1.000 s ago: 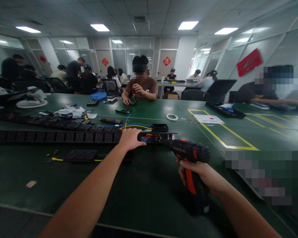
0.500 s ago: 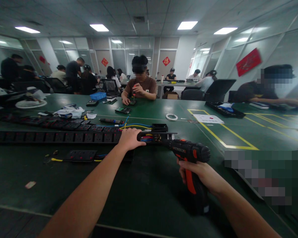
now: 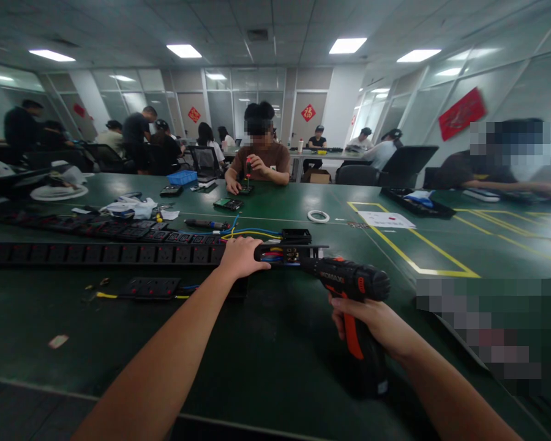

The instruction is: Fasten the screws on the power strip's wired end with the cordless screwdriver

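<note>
A long black power strip (image 3: 138, 254) with a row of sockets lies across the table, and my left hand (image 3: 243, 256) is closed round it close to its right end. Beyond that hand the strip's casing is open, with coloured wires (image 3: 272, 254) and a terminal part (image 3: 292, 254) inside. My right hand (image 3: 365, 315) grips a black and orange cordless drill (image 3: 356, 282) by its handle. The drill's nose points left at the strip's open end; whether its bit touches anything there I cannot make out.
Behind the strip lie more socket strips (image 3: 119, 231), a dark pen-shaped tool (image 3: 206, 225) and blue and yellow wires (image 3: 257, 232). A short socket block (image 3: 153, 287) sits in front. Across the green table (image 3: 280, 367), a person (image 3: 261, 159) works with a red screwdriver (image 3: 248, 168). A white ring (image 3: 318, 216) lies farther right.
Almost nothing differs. The drill's nose sits very slightly lower by the strip's open end; both hands keep their hold.
</note>
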